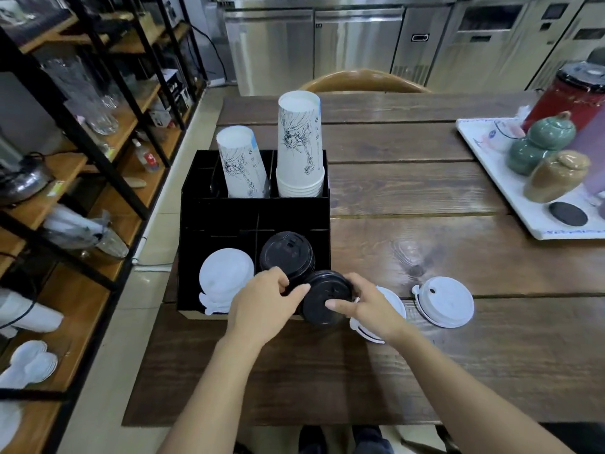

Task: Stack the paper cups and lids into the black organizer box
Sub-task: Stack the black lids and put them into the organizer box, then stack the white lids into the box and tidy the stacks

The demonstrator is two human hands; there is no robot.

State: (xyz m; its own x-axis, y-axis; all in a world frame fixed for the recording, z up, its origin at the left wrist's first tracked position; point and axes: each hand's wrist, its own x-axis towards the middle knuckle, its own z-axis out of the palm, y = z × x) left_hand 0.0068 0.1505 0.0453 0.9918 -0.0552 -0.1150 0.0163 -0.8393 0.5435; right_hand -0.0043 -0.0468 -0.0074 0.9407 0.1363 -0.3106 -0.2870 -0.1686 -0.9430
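Because the black lid (327, 298) was gripped from both sides, you had it level at the near right corner of the black organizer box (196, 204), just short of its compartment.

Item: black lid. Held at its rim; your left hand (262, 303) closed on it from nine o'clock, your right hand (363, 304) from three o'clock, one finger laid across the top. Likely a two-handed hold to square it before seating.

Item: black lid stack (287, 255). At eleven o'clock of the held lid, in the box's near right compartment; the probable destination.

Item: white lid stack (226, 273). Near left compartment, at nine o'clock; colours kept apart.

Item: short cup stack (240, 162) and tall cup stack (299, 145). At twelve o'clock, rear compartments, mouths down, so they nest.

Item: loose white lid (447, 301). On the wooden table (425, 198) at three o'clock, well apart from the box, not yet stowed.

Item: second white lid (391, 301). Partly hidden under your right hand.

Item: white tray (510, 204). At two o'clock, carrying ceramic jars (540, 149); not part of the job.
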